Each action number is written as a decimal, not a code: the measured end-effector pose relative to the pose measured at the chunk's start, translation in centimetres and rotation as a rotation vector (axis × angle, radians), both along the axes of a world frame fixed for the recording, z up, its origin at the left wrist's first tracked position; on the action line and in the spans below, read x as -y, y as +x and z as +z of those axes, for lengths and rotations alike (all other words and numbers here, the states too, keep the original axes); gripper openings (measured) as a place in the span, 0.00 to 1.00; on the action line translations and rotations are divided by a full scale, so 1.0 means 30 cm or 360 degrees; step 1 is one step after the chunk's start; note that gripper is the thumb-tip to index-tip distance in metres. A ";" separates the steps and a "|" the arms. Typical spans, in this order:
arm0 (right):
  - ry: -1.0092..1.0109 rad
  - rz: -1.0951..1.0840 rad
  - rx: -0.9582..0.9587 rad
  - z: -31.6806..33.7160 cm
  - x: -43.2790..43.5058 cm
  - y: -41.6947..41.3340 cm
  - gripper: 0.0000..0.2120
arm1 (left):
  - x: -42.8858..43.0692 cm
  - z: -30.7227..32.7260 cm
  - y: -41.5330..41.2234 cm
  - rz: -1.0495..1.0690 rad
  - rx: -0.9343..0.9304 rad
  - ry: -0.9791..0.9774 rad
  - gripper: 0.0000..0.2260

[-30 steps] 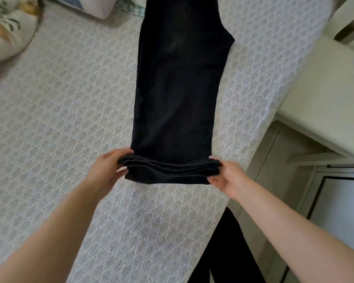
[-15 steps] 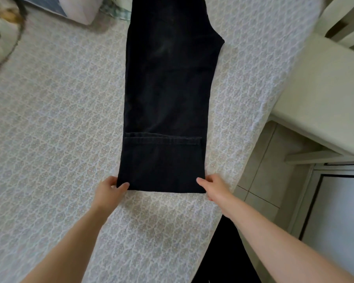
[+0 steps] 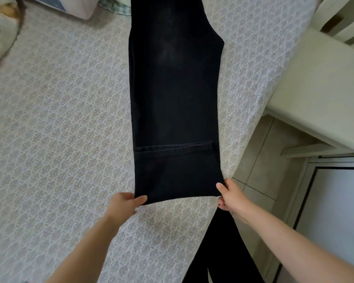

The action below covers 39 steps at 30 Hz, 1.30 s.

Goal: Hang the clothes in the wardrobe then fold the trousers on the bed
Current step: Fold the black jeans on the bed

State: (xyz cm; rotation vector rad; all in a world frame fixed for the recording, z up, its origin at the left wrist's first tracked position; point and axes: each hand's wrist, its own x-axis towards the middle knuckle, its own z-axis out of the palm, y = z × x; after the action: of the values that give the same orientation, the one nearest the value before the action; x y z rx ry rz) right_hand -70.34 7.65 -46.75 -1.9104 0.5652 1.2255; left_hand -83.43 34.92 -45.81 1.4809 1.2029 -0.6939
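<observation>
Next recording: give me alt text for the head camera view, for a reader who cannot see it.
A person's left hand and right hand pinch the near corners of long black trousers laid flat on a bed's grey patterned cover. The hem end is folded back over the legs. A cream bedside table stands beside the bed, at right.

Arms outstretched, left hand (image 3: 124, 203) and right hand (image 3: 230, 196) pinch trousers (image 3: 176, 99) corners.
</observation>
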 end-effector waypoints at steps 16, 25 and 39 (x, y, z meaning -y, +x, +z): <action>0.0338 -0.0100 0.0217 0.245 -0.033 0.283 0.12 | -0.057 0.233 0.218 0.0250 0.0213 -0.0102 0.14; 0.0545 -0.0106 0.0126 0.240 -0.278 0.784 0.24 | -0.315 0.234 0.677 0.0469 0.0534 -0.0092 0.05; 0.0151 0.0317 0.0056 -0.072 -0.331 0.868 0.30 | -0.310 -0.080 0.809 0.0104 0.0041 0.0282 0.13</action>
State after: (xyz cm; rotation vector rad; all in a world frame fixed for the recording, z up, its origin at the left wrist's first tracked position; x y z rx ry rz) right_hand -44.30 17.59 -48.90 -1.9389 0.2980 1.3167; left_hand -59.15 44.21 -48.21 1.5831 1.3143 -0.5334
